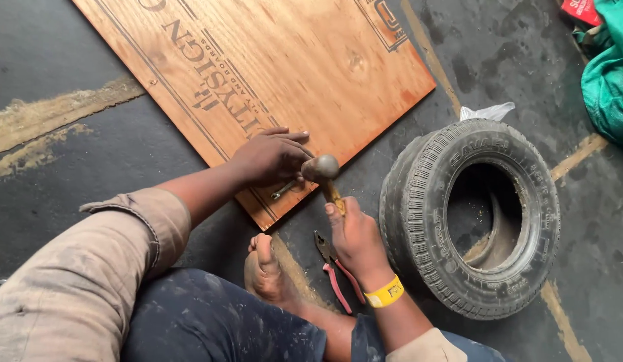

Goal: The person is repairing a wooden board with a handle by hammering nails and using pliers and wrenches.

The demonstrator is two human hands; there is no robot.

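My right hand (355, 231) grips the wooden handle of a hammer (327, 171); its round metal head hovers over the near corner of a brown plywood board (271, 60) lying on the floor. On that corner rests my left hand (270, 157), fingers curled, pinching a small metal piece (283, 190) against the board just under the hammer head. Whether that piece is a nail or a bolt I cannot tell. A yellow band sits on my right wrist.
Red-handled pliers (335, 268) lie on the dark floor beside my bare foot (264, 268). A small black tyre (472, 214) lies flat to the right. Green cloth (610, 80) is heaped at the upper right, and a white plastic scrap (486, 112) sits behind the tyre.
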